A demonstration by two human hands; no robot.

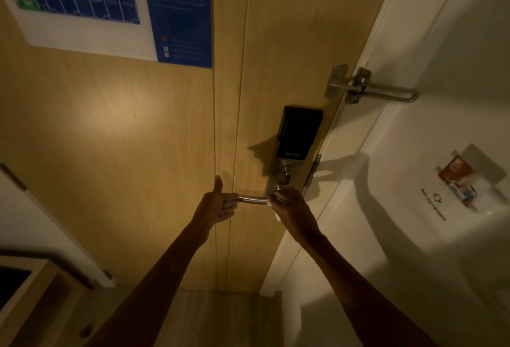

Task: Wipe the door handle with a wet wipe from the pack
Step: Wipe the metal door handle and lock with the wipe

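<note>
The wooden door [124, 125] fills most of the view, pale and dimly lit, with a white wall [427, 153] to its right. High on the door hangs a blue floor-plan notice [110, 1]. Near the door's right edge a metal swing-bar guard [369, 88] reaches across onto the frame. Below it sits a black electronic lock [299, 132] on a long metal plate, and from the bottom of that plate the door handle [252, 199], a silver lever, runs out leftward. On the wall to the right a small orange and blue card [456, 181] sits in a holder.

Both bare arms come up from the bottom, and the hands meet the lever at its two ends. The left hand [218, 204] is at the free tip, fingers curled loosely under it and thumb sticking straight up, not gripping tight. The right hand [289, 208] covers the pivot end by the plate, knuckles toward me, fingers bunched closed there. A pale bit shows at the hand's lower edge; I cannot tell if it is the wipe. Only the short middle stretch of lever shows between the hands. A lower left cabinet [33, 291] stands well clear.
</note>
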